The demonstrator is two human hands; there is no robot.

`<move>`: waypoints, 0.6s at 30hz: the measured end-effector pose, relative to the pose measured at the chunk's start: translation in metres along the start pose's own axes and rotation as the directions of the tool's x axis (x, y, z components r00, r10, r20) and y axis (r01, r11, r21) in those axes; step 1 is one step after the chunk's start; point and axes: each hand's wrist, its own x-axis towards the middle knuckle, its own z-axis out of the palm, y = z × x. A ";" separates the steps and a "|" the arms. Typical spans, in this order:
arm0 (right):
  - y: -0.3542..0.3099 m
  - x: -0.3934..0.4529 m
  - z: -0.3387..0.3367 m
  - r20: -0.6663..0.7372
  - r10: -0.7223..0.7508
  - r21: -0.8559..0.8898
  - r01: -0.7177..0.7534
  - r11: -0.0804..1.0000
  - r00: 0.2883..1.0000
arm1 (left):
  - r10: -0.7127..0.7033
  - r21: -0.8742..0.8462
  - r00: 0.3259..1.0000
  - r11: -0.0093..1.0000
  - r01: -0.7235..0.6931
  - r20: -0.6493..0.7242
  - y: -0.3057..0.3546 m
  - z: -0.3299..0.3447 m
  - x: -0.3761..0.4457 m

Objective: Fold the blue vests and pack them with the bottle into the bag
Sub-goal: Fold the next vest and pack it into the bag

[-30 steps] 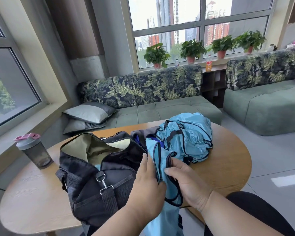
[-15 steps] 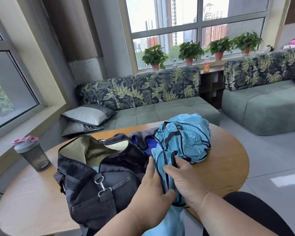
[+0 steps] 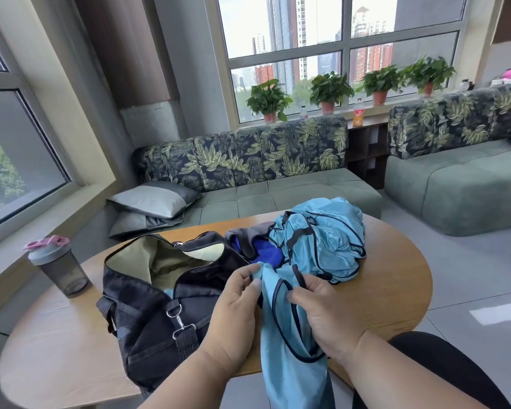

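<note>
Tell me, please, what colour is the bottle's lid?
Pink flip cap on a grey lid, on the dark translucent shaker bottle; head view.

Both hands, left (image 3: 233, 314) and right (image 3: 326, 317), pinch fabric.

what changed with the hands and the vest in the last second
Both hands shifted up the light blue vest: the left hand went from lying flat to pinching its top edge, and the right hand now grips the dark-trimmed strap. Bag, bottle and vest pile stayed put.
</note>
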 end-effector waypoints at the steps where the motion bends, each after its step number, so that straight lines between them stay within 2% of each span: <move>1: 0.001 0.000 0.000 0.017 0.011 0.003 -0.011 1.000 1.000 | -0.016 -0.035 1.000 0.999 0.017 0.019 0.000 -0.002 0.002; 3: 0.002 -0.002 0.003 0.067 0.031 0.003 -0.032 0.999 0.997 | -0.047 -0.083 0.997 0.995 0.053 0.064 0.000 -0.004 0.003; 6: 0.002 -0.005 0.006 0.121 0.050 0.005 -0.051 0.999 0.991 | -0.033 -0.030 0.996 0.999 0.035 0.088 -0.005 -0.007 0.003; 10: 0.004 -0.006 0.010 0.137 0.069 0.026 -0.074 0.997 0.988 | 0.028 0.100 0.999 0.995 -0.032 0.044 -0.013 -0.010 0.007; 18: -0.001 -0.010 0.014 0.105 0.037 0.022 -0.039 0.999 0.994 | 0.127 0.195 0.991 0.974 -0.119 -0.033 -0.012 -0.008 0.004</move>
